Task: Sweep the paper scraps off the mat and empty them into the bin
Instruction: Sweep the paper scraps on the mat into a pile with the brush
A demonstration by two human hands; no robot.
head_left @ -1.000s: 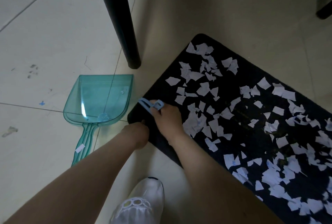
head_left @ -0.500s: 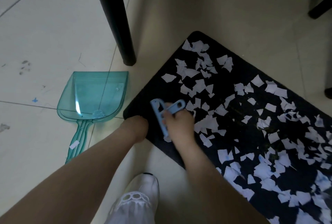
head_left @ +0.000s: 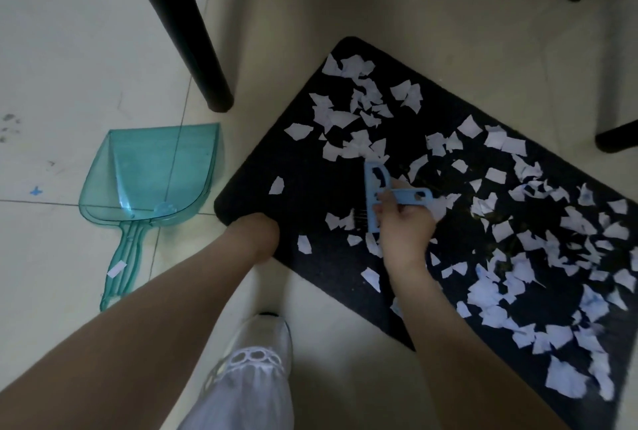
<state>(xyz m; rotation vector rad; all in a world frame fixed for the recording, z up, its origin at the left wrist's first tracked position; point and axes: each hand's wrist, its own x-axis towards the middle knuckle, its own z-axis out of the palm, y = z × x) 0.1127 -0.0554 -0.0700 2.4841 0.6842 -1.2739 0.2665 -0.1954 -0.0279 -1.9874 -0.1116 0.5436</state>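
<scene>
A black mat (head_left: 262,184) lies on the tiled floor, strewn with several white paper scraps (head_left: 348,119). My right hand (head_left: 405,226) grips a small light-blue hand brush (head_left: 376,194) over the mat's left half, bristles down among the scraps. At the mat's near-left corner sits my left hand (head_left: 257,234), fingers curled out of sight around the edge. A clear teal dustpan (head_left: 152,174) lies flat on the floor left of the mat, mouth facing away from me, with one scrap on its handle. No bin is in view.
A black table leg (head_left: 193,36) stands just beyond the dustpan and the mat's left corner. More dark furniture legs (head_left: 618,138) are at the right edge. My white shoe (head_left: 262,336) is on the floor below the mat's near edge.
My right hand has carried the brush rightward, deeper onto the mat, leaving few scraps in the left corner. My left hand has stayed at the corner.
</scene>
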